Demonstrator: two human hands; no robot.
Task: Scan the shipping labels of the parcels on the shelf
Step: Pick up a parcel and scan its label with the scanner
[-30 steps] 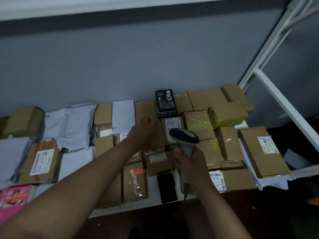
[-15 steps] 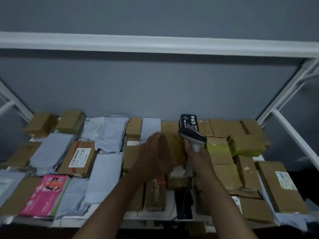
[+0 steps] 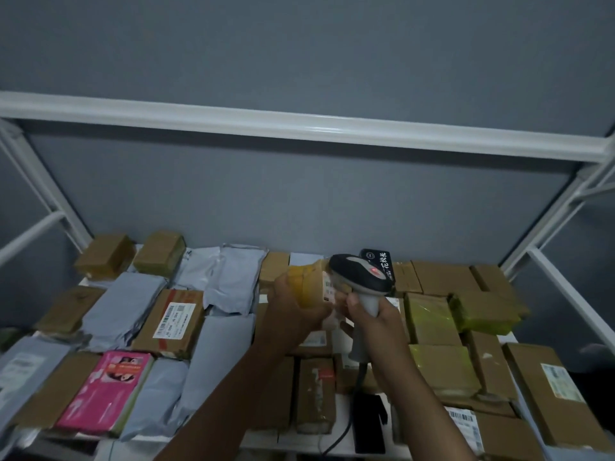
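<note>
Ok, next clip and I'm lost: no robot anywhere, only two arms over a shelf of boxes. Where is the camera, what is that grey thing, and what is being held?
There is no machine here: a person works with bare hands, and the one camera sits on their head, looking forward and down, so the arms reach in from the bottom edge. The left hand grips a small parcel wrapped in yellowish tape, lifted off the shelf with its white label turned toward the other hand. The right hand holds a handheld barcode scanner by its grip; a red light glows on its head, which points at that label. Below, a white metal shelf carries cardboard boxes, grey mailer bags, a pink package and a black box at the back.
</note>
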